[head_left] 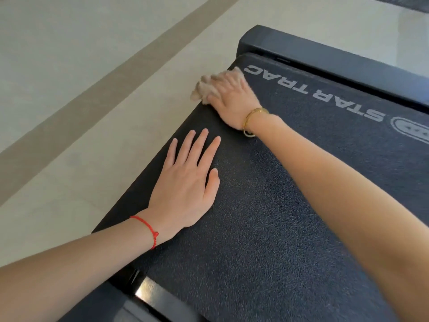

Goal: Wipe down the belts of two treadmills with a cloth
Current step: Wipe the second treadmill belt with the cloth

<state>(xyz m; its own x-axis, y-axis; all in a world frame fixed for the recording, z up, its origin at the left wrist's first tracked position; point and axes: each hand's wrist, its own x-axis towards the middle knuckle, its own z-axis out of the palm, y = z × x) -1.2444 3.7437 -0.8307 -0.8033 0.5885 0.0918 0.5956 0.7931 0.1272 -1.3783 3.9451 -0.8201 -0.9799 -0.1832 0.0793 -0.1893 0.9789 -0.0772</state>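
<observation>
At the far left lies the pale floor [69, 89], crossed by a darker tan stripe. Next comes the left hand [185, 182], at about 7 o'clock from the middle of the view; its fingers [199, 145] are straight and slightly spread, pressed flat on the belt [278, 217] and holding nothing, apparently as a brace. Up at 12 o'clock the right hand [232, 98] presses a bunched beige cloth [204, 89] onto the belt's left edge near its end; motion blur hides how far its fingers curl, so I cannot tell whether they grip the cloth or just press it. To the right runs the belt's white lettering [313, 89] and the dark end rail [348, 56]. Judging by this, wiping of one belt is under way. The next stroke calls for steady pressure across the width toward 3 o'clock.
</observation>
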